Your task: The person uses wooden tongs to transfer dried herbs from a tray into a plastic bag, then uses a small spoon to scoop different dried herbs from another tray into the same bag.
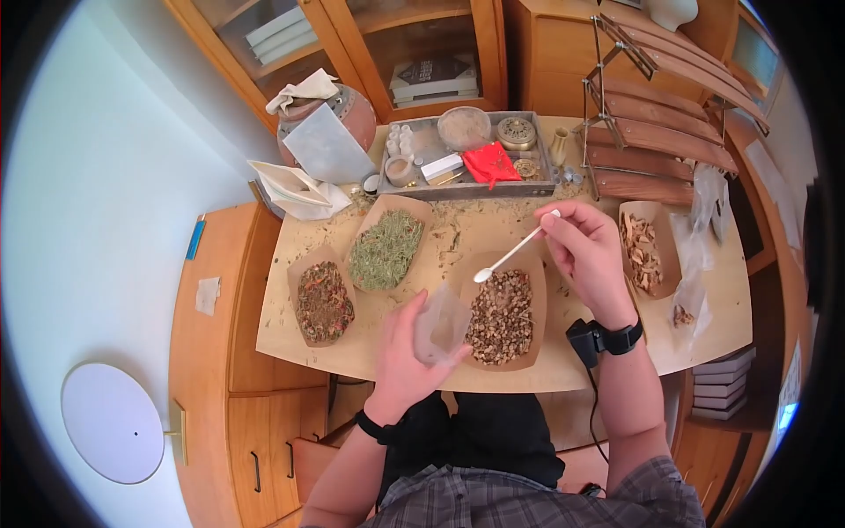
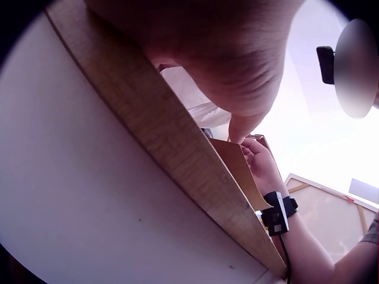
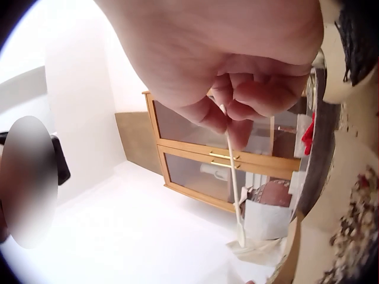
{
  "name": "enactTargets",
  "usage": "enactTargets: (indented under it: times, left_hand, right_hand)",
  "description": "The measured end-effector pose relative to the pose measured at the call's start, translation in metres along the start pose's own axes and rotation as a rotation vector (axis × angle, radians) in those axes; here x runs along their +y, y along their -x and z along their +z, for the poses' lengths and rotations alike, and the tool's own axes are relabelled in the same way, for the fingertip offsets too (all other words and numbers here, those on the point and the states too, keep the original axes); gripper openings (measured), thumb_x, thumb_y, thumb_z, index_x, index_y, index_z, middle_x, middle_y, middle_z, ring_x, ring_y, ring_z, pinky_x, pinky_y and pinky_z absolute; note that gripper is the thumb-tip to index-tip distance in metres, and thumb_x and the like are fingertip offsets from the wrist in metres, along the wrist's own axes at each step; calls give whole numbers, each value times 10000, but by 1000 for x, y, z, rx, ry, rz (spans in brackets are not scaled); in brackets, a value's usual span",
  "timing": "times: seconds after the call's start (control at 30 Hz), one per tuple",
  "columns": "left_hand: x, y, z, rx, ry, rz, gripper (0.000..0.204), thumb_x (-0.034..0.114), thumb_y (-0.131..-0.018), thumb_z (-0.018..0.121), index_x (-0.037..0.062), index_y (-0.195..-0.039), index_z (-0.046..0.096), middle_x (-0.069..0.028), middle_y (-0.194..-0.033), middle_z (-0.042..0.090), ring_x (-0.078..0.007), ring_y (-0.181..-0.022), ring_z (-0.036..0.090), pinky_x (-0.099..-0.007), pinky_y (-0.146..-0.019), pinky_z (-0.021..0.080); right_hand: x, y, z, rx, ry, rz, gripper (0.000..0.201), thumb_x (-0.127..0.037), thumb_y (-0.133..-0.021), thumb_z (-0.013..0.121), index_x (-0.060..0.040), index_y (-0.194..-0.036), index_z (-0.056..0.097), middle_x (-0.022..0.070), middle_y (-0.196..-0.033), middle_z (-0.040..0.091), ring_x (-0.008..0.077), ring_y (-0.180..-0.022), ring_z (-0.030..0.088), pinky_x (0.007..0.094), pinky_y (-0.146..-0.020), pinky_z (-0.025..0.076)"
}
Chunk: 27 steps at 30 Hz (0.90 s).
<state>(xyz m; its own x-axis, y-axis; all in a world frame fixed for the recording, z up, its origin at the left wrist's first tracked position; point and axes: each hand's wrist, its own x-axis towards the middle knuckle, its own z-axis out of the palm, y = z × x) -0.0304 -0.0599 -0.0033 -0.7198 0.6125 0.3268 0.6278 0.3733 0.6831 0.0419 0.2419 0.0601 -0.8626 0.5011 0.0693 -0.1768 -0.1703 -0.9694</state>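
Observation:
In the head view my right hand [image 1: 583, 255] pinches the end of a long, thin white spoon [image 1: 510, 253] between thumb and fingertips. The spoon slants down to the left, its small bowl over the upper edge of a brown paper tray [image 1: 539, 312] of chopped brown and pale dried pieces [image 1: 502, 321]. My left hand [image 1: 407, 356] holds a small translucent plastic bag [image 1: 443, 324] beside that tray, thumb and fingers on either side of it. The right wrist view shows the pinched spoon [image 3: 233, 177] from below. In the left wrist view the hand partly hides the bag [image 2: 185, 89].
Two more paper trays hold green dried herb [image 1: 385, 249] and a reddish-brown mix [image 1: 324, 304]. Another, with pale chips [image 1: 642, 253], stands right, near plastic bags [image 1: 695, 295]. Behind lie a grey tray [image 1: 475, 191] with a red pouch [image 1: 491, 165], a jar [image 1: 352, 114] and a slatted wooden rack [image 1: 656, 132].

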Motion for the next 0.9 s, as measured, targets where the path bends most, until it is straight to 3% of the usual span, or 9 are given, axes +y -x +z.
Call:
enactTargets:
  times: [0.07, 0.13, 0.17, 0.27, 0.33, 0.43, 0.53, 0.9]
  left_hand:
    - [0, 0, 0, -1, 6, 1, 1000, 320, -812, 1016, -19, -1594, 492, -236, -1468, 607, -399, -1341, 628, -483, -1137, 507]
    - [-1, 1, 0, -5, 1, -3, 1000, 318, -812, 1016, -15, -1595, 490, -238, -1484, 600, -399, -1352, 624, -485, -1147, 503]
    - [-1, 1, 0, 0, 3, 2, 1000, 318, -812, 1016, -15, -1595, 490, -238, -1484, 600, -399, -1352, 624, -485, -1147, 503]
    - [-2, 1, 1, 12, 3, 9, 1004, 320, -807, 1019, -10, -1595, 492, -239, -1481, 604, -406, -1352, 623, -492, -1145, 504]
    - [-2, 1, 2, 46, -1, 32, 972, 357, -811, 1005, 0, -1575, 521, -220, -1365, 659, -417, -1268, 642, -511, -1075, 530]
    - [-1, 0, 1, 40, 8, 17, 971, 357, -809, 1006, 0, -1573, 523, -218, -1340, 663, -419, -1253, 643, -508, -1074, 530]
    - [-3, 1, 0, -9, 20, -23, 994, 330, -811, 1014, -12, -1591, 501, -249, -1455, 620, -415, -1344, 627, -503, -1139, 508]
    - [1, 0, -1, 11, -1, 0, 997, 350, -807, 1016, -2, -1593, 514, -247, -1400, 642, -404, -1308, 648, -492, -1100, 532]
  right_hand:
    - [10, -6, -5, 41, 52, -17, 178, -170, -1093, 756, -29, -1175, 827, -11, -890, 770, 19, -682, 572, 210, -586, 423]
    - [30, -10, -9, 77, 402, -168, 208, -181, -1080, 755, -1, -1165, 816, 2, -874, 761, 50, -719, 615, 243, -632, 484]
    - [29, -8, -9, 76, 405, -175, 208, -181, -1080, 755, -1, -1165, 816, 2, -874, 761, 50, -719, 615, 243, -632, 484]
    - [23, -5, -3, -58, 683, -124, 237, -187, -1036, 773, 6, -1170, 810, 50, -844, 753, 100, -742, 661, 292, -710, 557]
    - [19, -2, 4, -99, 697, -96, 240, -187, -1036, 772, 2, -1179, 811, 54, -846, 758, 104, -743, 665, 297, -715, 562]
    - [13, 1, 9, -160, 711, -33, 254, -188, -1029, 780, -4, -1200, 815, 60, -856, 772, 114, -744, 674, 309, -728, 573]
    - [13, 0, 10, -206, 709, -7, 267, -183, -1022, 792, -4, -1219, 812, 57, -856, 771, 115, -744, 677, 308, -732, 574]
    - [8, 2, 11, -239, 666, 48, 259, -129, -1048, 745, 23, -1250, 800, 88, -892, 817, 114, -820, 756, 304, -781, 595]
